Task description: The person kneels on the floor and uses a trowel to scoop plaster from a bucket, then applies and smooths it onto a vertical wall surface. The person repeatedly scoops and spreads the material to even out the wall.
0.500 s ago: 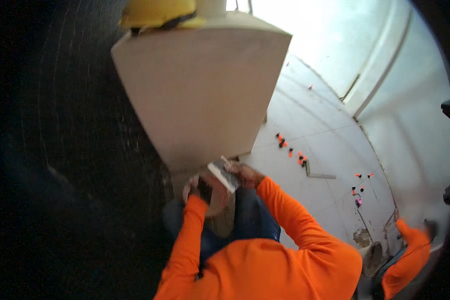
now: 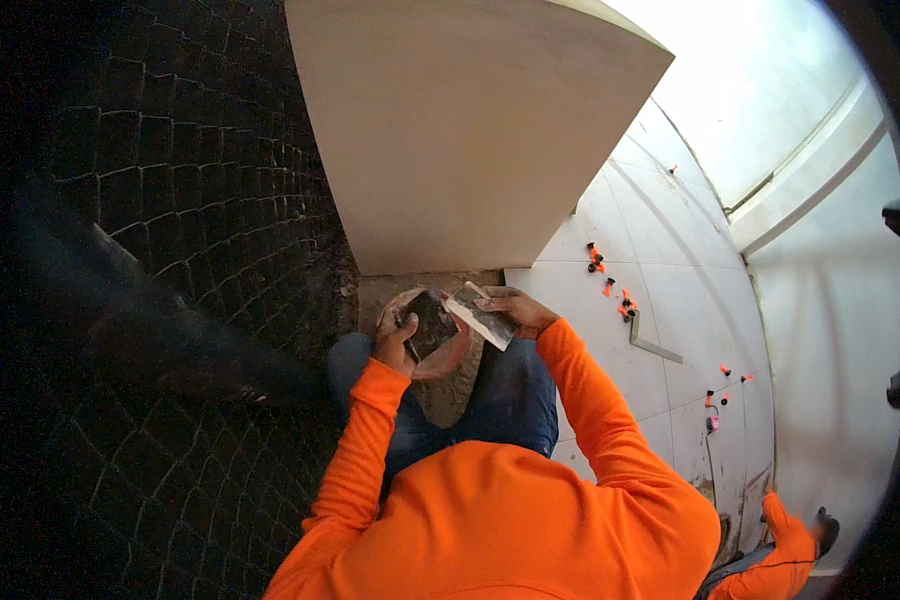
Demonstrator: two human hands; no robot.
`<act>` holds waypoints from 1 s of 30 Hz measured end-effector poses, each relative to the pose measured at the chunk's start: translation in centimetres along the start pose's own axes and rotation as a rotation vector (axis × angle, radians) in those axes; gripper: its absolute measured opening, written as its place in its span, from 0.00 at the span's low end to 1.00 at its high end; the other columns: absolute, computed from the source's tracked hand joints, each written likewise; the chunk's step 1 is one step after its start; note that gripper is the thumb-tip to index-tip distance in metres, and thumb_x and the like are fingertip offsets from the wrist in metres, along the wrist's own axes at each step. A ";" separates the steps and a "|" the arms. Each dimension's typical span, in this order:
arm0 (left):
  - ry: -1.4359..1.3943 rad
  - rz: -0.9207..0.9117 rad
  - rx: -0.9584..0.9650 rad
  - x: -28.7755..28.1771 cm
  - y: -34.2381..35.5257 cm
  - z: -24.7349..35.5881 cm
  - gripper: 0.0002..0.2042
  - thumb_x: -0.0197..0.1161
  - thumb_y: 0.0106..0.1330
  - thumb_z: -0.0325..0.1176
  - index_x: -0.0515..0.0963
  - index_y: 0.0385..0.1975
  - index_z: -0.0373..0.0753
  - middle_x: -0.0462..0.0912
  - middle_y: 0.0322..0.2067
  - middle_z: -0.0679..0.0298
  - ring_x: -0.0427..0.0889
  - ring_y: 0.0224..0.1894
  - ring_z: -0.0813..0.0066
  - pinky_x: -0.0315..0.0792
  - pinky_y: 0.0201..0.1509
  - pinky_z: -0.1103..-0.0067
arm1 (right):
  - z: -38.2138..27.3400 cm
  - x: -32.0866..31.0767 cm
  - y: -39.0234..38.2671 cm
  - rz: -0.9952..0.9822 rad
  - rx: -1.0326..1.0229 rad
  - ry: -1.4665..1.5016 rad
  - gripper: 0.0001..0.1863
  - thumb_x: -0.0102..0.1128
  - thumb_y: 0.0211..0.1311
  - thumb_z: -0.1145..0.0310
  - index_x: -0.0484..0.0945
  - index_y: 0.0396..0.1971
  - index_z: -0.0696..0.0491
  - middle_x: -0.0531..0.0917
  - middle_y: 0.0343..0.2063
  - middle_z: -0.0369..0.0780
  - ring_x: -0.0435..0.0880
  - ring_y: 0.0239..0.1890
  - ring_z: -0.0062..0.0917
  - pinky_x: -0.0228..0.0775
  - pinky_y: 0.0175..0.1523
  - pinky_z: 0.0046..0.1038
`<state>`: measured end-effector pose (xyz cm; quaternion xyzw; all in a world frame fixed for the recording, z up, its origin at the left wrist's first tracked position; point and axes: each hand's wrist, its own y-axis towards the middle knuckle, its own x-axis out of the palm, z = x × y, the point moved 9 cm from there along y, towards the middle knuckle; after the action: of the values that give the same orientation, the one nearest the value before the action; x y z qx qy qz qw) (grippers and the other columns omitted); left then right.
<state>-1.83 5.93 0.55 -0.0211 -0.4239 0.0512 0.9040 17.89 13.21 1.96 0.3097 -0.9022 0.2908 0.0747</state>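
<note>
Left hand (image 2: 397,343), as seen from where I stand: grip pinching dark flat plate (image 2: 433,328) over round basin (image 2: 456,354) between knees (image 2: 522,385); contact, cannot tell. Right hand (image 2: 522,308): grip pinching pale-edged blade (image 2: 482,314), beside plate. Orange-and-black pieces (image 2: 609,288) on tiled floor (image 2: 670,300).

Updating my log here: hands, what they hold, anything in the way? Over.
Left hand gripping dark flat piece. Right hand gripping flat blade. Bowl close beneath. Pale box standing ahead.

The pale tiled floor (image 2: 690,310) carries scattered orange-and-black pieces (image 2: 609,287), an L-shaped bar (image 2: 657,350) and a small pink object (image 2: 712,423).
</note>
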 end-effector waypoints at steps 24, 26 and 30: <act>0.000 0.243 0.179 3.1 -4.8 6.7 0.24 0.73 0.66 0.33 0.74 0.60 0.39 0.85 0.47 0.64 0.86 0.43 0.72 0.83 0.42 0.77 | -7.8 6.9 -6.1 0.384 -1.023 -1.198 0.10 0.56 0.69 0.76 0.83 0.46 0.59 0.88 0.44 0.46 0.89 0.44 0.39 0.79 0.48 0.36; 0.064 0.291 0.292 3.2 -5.1 8.6 0.22 0.70 0.68 0.30 0.74 0.59 0.32 0.84 0.49 0.58 0.86 0.45 0.70 0.83 0.48 0.77 | -7.5 4.9 -6.2 0.483 -0.887 -0.961 0.12 0.54 0.72 0.74 0.81 0.50 0.59 0.88 0.44 0.45 0.88 0.45 0.37 0.80 0.51 0.35; 0.485 0.247 0.455 5.5 -5.2 11.7 0.23 0.64 0.73 0.30 0.71 0.65 0.29 0.85 0.51 0.54 0.86 0.48 0.69 0.81 0.54 0.74 | -3.6 4.2 -4.9 0.293 -0.501 0.166 0.15 0.52 0.77 0.65 0.76 0.56 0.57 0.86 0.46 0.39 0.87 0.46 0.29 0.84 0.48 0.33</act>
<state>-6.94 1.27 12.66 0.1182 -0.1690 0.2466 0.9469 17.35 10.01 8.57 0.1235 -0.9717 0.0913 0.1795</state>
